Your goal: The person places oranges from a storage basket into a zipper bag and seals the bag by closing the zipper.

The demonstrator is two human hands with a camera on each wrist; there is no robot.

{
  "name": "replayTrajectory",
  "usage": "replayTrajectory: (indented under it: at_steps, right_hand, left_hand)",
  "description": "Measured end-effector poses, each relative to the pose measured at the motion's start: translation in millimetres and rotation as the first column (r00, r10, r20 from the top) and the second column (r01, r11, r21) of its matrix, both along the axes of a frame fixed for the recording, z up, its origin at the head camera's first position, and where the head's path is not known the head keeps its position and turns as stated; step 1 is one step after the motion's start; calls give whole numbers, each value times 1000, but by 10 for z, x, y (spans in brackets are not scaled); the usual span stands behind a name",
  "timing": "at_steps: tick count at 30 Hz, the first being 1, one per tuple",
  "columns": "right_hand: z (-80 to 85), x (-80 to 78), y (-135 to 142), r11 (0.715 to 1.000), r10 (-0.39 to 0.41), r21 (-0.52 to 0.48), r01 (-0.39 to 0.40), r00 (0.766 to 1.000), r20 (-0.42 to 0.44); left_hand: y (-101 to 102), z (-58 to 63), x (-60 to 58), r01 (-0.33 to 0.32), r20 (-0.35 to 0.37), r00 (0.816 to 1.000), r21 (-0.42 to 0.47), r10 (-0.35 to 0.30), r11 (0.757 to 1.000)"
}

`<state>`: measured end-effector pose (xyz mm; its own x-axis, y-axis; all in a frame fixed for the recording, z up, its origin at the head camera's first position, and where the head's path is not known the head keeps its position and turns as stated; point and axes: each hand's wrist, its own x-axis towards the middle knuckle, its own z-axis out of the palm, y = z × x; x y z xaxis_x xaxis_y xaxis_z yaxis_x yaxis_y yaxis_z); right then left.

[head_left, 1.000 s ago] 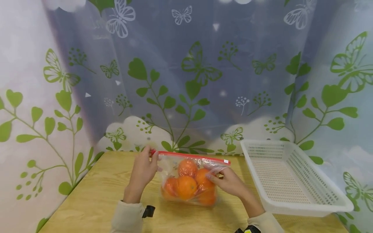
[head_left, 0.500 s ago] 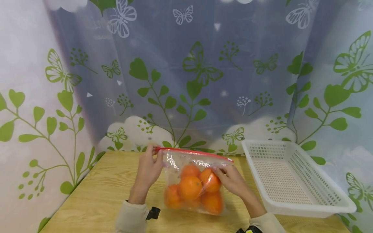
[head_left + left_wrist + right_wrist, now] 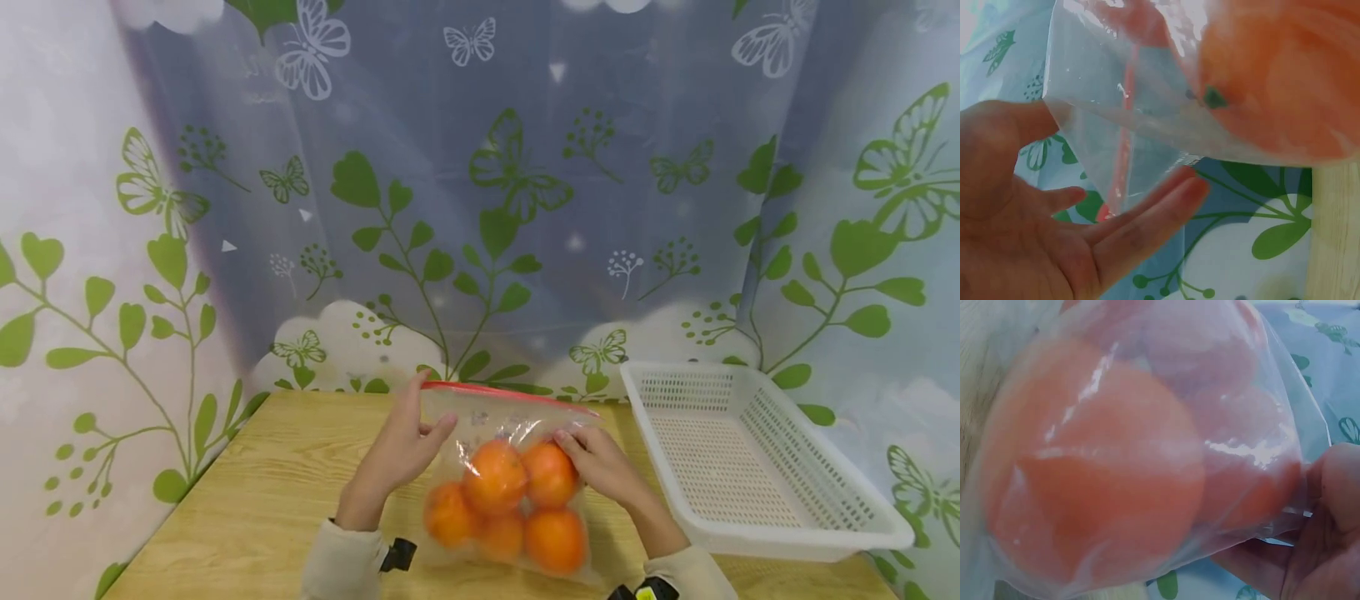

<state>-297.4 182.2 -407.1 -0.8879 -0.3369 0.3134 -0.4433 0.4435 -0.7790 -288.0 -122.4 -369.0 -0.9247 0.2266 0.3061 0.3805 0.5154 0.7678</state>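
A clear zip bag (image 3: 480, 421) with a red strip (image 3: 510, 392) along its top is held up above the wooden table. Several oranges (image 3: 495, 477) fill its lower part. At the bag's left edge is my left hand (image 3: 401, 446), its fingers extended and thumb apart. The left wrist view shows that hand (image 3: 1054, 231) beside the bag's corner, with the thumb against the plastic. My right hand (image 3: 603, 467) pinches the bag's right side next to an orange. In the right wrist view, an orange (image 3: 1104, 469) shows through the plastic, and the hand (image 3: 1316, 544) grips the edge.
A white plastic basket (image 3: 795, 537) with slotted walls stands to the right of the bag. Wooden table (image 3: 255, 492) surface stretches to the left. A printed curtain (image 3: 420, 100) with leaves and butterflies hangs behind and along both sides.
The bag has come lower and nearer, and the oranges have shifted inside it. My left hand has loosened from the red strip's left end and spread its fingers. My right hand keeps its grip.
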Motion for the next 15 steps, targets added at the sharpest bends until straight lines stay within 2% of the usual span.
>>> replayTrajectory:
  at_steps: [4, 9, 12, 15]
  right_hand:
    - [-37, -25, 44, 999, 16, -40, -12, 995, 103]
    - [-83, -49, 78, 998, 24, -56, -13, 982, 189]
    - [-104, -59, 84, 998, 1, -55, 13, 970, 242]
    - [-123, -65, 79, 998, -21, -54, 38, 957, 290]
  left_hand:
    - [24, -29, 23, 69, 102, 993, -68, -62, 995]
    - [52, -63, 26, 139, 218, 969, -103, -114, 985]
    - [70, -98, 14, 163, 235, 963, -121, -131, 979]
    - [91, -132, 2, 169, 219, 966, -147, -135, 975]
